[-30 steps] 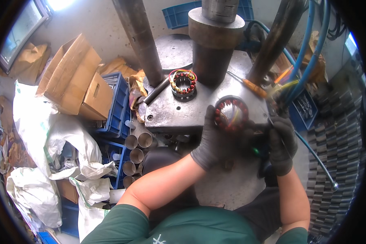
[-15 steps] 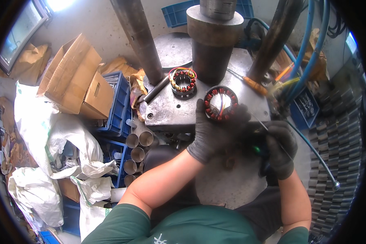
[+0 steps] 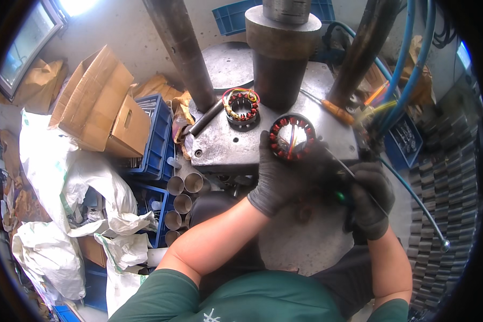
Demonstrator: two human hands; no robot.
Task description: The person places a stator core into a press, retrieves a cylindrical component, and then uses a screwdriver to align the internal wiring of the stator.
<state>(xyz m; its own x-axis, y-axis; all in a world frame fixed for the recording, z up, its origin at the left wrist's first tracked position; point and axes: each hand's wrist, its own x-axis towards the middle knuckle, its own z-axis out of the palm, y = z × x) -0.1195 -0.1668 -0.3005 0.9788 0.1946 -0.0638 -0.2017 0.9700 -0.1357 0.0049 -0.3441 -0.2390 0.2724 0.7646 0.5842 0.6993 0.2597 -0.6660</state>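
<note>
My left hand [image 3: 276, 185], in a black glove, is closed around a motor stator [image 3: 308, 132], a dark ring with red-wound coils and several wires across its middle. It is held in front of the near edge of the steel press table [image 3: 214, 149]. Lower right, my gloved right hand [image 3: 371, 196] grips a thin metal rod [image 3: 340, 163], which slants up and left toward the held stator. Shadow hides whether the tip touches it. Another stator [image 3: 243, 122] with red coils and red and yellow wires rests on the table.
Behind the stators stands the thick press ram [image 3: 279, 75], between two steel posts. A wooden-handled tool [image 3: 336, 112] and a metal bar [image 3: 206, 118] lie on the table. Metal sleeves [image 3: 193, 182], blue crates [image 3: 158, 139] and white sacks [image 3: 48, 257] fill the left; stacked metal parts [image 3: 445, 214] line the right.
My right hand has shifted slightly right and down, and more of the rod shows beside the held stator. My left hand and the stator have hardly moved.
</note>
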